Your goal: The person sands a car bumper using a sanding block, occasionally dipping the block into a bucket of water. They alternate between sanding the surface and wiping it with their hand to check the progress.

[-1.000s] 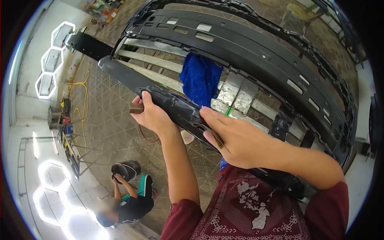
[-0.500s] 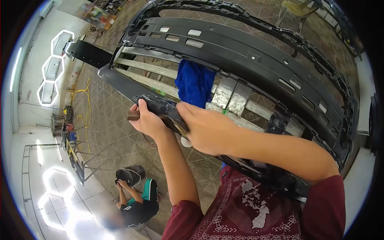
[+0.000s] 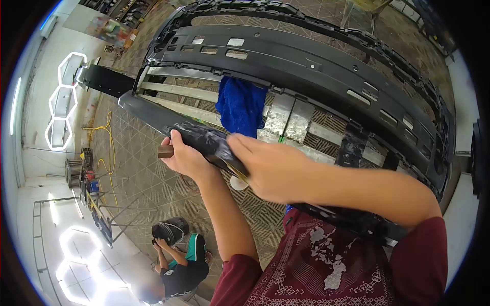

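My left hand (image 3: 188, 159) is closed at the edge of a long black bumper (image 3: 153, 113), thumb on its upper face. A brown block (image 3: 165, 151) juts out from that hand's fingers. My right hand (image 3: 268, 166) bends over the same bumper strip to the right, fingers together and pressed down; what lies under them is hidden, and I cannot tell if they hold anything. Whitish wet smears show on the dark surface between the hands. A blue cloth (image 3: 241, 104) drapes over the stand's slats just beyond.
Larger black bumper framework (image 3: 301, 71) spans the far side. Metal slats (image 3: 178, 93) run beneath it. At lower left a person (image 3: 181, 273) sits handling something dark beside a black bucket (image 3: 176, 229). A yellow hose (image 3: 108, 137) lies on the tiled floor (image 3: 140, 158).
My right hand has shifted slightly right and down along the bumper, showing more of the smeared surface. The left hand keeps its hold. The whole view has shifted a little.
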A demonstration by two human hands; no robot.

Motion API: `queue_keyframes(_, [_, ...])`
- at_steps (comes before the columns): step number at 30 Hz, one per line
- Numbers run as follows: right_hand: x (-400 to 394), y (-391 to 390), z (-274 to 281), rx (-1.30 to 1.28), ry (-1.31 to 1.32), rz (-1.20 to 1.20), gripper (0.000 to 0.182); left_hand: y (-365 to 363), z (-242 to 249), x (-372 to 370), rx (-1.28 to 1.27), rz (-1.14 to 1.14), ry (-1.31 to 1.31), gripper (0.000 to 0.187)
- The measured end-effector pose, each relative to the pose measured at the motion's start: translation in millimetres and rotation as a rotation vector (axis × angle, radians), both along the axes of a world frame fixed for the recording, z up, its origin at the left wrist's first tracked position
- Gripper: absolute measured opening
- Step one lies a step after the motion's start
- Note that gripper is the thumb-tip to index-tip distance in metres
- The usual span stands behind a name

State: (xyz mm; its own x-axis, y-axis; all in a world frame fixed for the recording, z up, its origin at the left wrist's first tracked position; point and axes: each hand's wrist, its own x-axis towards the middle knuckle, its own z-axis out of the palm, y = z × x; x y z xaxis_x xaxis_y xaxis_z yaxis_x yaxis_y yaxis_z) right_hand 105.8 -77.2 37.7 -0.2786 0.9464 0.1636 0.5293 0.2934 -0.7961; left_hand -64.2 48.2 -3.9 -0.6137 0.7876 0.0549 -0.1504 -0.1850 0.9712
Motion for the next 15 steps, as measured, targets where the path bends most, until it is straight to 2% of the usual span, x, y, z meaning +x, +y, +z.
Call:
queue_keyframes(1, [4.0,0.4,5.9,0.001,-0.009,0.005,0.050,1.8,2.1,2.3,0.001,0.005,-0.009,0.027])
queue_keyframes(3, [6.5,-5.4,10.4,-0.108,0.000,0.030,0.050,-1.5,3.3,1.8,-0.030,0.062,0.133,0.028])
queue_keyframes(4, [2.2,11.9,15.4,-0.234,-0.018,0.068,0.049,-3.3,1.8,0.5,-0.028,0.054,0.135,0.028])
queue_keyframes(6, [-3.1,26.3,14.3,-0.233,0.012,0.060,0.043,-0.3,-2.1,-1.2,0.051,-0.006,-0.019,0.029])
queue_keyframes(7, [-6.0,31.4,8.7,-0.243,0.046,0.067,0.038,1.5,2.3,1.9,0.057,-0.010,-0.010,0.029])
queue_keyframes(8, [-3.8,17.3,-6.2,-0.145,0.072,0.032,0.037,-0.5,5.0,2.4,0.017,0.004,0.057,0.028])
queue_keyframes(9, [1.2,-1.8,-9.7,-0.153,0.080,0.041,0.037,-4.2,7.2,1.9,-0.028,0.024,0.122,0.028])
queue_keyframes(11, [18.3,-24.1,-3.4,0.038,-0.019,-0.005,0.049,-3.0,7.3,3.0,-0.033,0.053,0.102,0.028])
queue_keyframes(13, [9.1,-6.0,6.9,-0.045,-0.024,0.009,0.046,-3.8,3.3,-0.8,-0.035,0.057,0.176,0.027])
queue_keyframes(15, [-7.9,30.7,6.1,-0.151,-0.086,0.064,0.046,-2.6,5.6,2.9,-0.033,0.051,0.137,0.027])
